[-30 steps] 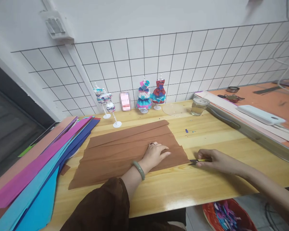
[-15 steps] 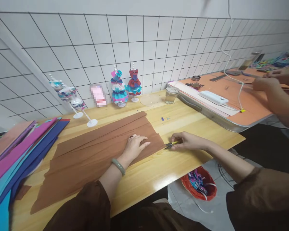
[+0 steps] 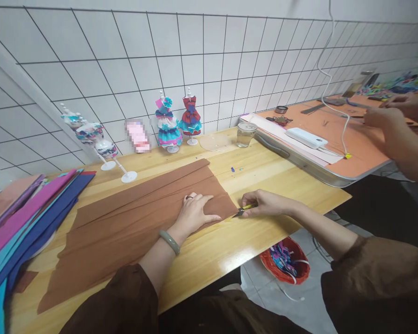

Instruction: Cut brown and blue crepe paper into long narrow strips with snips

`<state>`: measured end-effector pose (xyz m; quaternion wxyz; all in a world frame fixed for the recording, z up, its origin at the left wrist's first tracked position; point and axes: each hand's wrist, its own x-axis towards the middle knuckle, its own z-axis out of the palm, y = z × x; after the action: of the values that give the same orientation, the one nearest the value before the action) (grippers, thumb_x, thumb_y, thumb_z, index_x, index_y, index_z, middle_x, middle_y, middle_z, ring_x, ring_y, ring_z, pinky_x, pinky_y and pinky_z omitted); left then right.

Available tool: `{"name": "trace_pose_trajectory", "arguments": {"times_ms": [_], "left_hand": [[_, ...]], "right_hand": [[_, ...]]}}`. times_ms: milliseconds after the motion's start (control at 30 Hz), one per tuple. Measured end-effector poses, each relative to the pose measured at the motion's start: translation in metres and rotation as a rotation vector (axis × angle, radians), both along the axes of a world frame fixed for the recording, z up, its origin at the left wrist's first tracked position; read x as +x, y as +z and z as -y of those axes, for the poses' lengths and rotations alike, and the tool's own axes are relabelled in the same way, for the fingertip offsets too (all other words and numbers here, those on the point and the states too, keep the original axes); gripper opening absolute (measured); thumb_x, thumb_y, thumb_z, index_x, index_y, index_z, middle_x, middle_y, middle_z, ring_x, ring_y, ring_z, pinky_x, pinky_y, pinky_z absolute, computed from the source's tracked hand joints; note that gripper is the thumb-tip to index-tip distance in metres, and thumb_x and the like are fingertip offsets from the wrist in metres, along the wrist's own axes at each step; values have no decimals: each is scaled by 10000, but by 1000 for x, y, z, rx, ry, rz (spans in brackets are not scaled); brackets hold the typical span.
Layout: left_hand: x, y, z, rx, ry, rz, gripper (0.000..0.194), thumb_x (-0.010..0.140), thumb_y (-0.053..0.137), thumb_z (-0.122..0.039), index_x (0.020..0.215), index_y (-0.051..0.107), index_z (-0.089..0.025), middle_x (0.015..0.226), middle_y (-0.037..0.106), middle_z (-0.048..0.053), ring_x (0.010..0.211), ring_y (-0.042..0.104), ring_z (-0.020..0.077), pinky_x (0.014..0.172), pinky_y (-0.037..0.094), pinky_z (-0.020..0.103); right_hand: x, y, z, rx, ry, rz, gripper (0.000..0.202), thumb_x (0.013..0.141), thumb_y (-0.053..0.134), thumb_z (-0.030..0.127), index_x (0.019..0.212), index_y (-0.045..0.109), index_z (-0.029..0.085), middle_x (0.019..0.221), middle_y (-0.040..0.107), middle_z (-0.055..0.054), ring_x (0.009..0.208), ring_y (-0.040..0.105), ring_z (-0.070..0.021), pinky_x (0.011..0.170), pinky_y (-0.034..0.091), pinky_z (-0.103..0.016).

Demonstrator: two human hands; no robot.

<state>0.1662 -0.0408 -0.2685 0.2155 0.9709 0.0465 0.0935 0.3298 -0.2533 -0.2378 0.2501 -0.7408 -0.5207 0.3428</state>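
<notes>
A wide, creased brown sheet [image 3: 125,227], seemingly cloth or crepe paper in layers, lies slantwise over the wooden table. On its right part my left hand [image 3: 194,211] rests flat, fingers spread and thumb stretched toward the sheet's front right corner. My right hand [image 3: 261,203] is closed around small yellow-handled snips [image 3: 240,212], just beyond that corner. The dark blades point left and meet the sheet's corner edge; whether material lies between them I cannot tell. The handle is mostly hidden by the fingers.
Folded coloured sheets [image 3: 38,222] are stacked at the left. Small dressed mannequins [image 3: 169,130] and a lidded glass jar [image 3: 246,134] stand at the back. Another person's hands [image 3: 386,118] work over the orange table [image 3: 362,157]. A red basket of scraps [image 3: 301,273] sits below.
The view has shifted slightly, moving everything a little left in the picture. My left thumb has moved down toward the sheet's corner. The snips stay at that corner in my right hand.
</notes>
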Motion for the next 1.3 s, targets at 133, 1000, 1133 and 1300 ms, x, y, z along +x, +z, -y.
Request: {"name": "trace_pose_trajectory", "arguments": {"times_ms": [133, 1000, 1133, 1300], "left_hand": [[0, 0, 1, 10, -6, -4, 723, 625, 551, -691, 1194, 508, -247, 993, 602, 44, 1007, 445, 249, 865, 313, 386], [0, -1, -1, -1, -16, -16, 709, 629, 549, -689, 1182, 522, -246, 978, 597, 47, 992, 445, 250, 865, 306, 383], [0, 0, 0, -2, -14, -22, 708, 627, 551, -688, 1182, 523, -249, 995, 593, 50, 1007, 441, 256, 871, 302, 385], [0, 2, 1, -25, -12, -31, 706, 626, 566, -677, 1190, 519, -255, 1022, 589, 53, 1020, 437, 255, 880, 294, 384]], "right_hand": [[0, -1, 1, -9, -17, -12, 370, 685, 624, 500, 853, 583, 174, 800, 631, -24, 708, 531, -162, 637, 389, -265], [-3, -1, 4, 10, -59, 17, 367, 699, 602, 525, 806, 565, 176, 767, 635, -22, 683, 534, -158, 600, 378, -259], [-5, 0, 1, 2, -63, 33, 355, 693, 612, 517, 815, 557, 188, 779, 640, -19, 682, 532, -160, 595, 376, -261], [-8, 0, -5, -4, -64, 59, 371, 678, 617, 531, 804, 562, 186, 755, 625, -16, 675, 532, -159, 602, 374, -264]]}}
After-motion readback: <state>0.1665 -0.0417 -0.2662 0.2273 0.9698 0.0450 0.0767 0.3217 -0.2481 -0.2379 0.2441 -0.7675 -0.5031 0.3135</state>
